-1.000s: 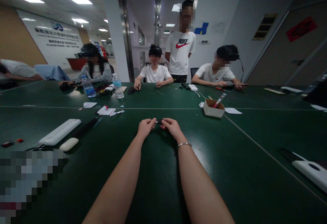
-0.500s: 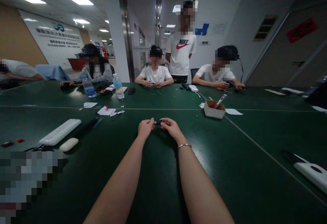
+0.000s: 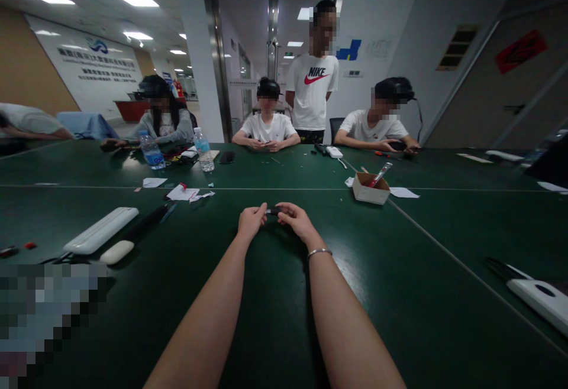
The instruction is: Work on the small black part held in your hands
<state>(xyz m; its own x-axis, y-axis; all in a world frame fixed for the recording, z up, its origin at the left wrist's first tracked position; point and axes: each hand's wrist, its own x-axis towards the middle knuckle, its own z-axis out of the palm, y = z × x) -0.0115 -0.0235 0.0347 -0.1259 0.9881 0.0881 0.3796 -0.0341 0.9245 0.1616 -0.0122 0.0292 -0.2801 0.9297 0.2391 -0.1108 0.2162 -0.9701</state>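
A small dark object (image 3: 274,211) with a light metallic end is held between my two hands above the green table (image 3: 275,294). My left hand (image 3: 252,221) pinches its light end between thumb and fingertips. On the other side, my right hand (image 3: 296,221), with a silver bracelet at the wrist, has its thumb and fingers closed on the dark end. The object's fine details are too small to make out.
An open cardboard box (image 3: 371,191) holding a tool stands beyond my right hand. At left lie a white power strip (image 3: 102,230), a white oval case (image 3: 117,253) and paper scraps (image 3: 184,193). Two water bottles (image 3: 204,149) stand farther back. Several people are across the table.
The view has shifted slightly, so the surroundings appear a little farther left. Both hands keep their hold on the small object, with hardly any visible movement.
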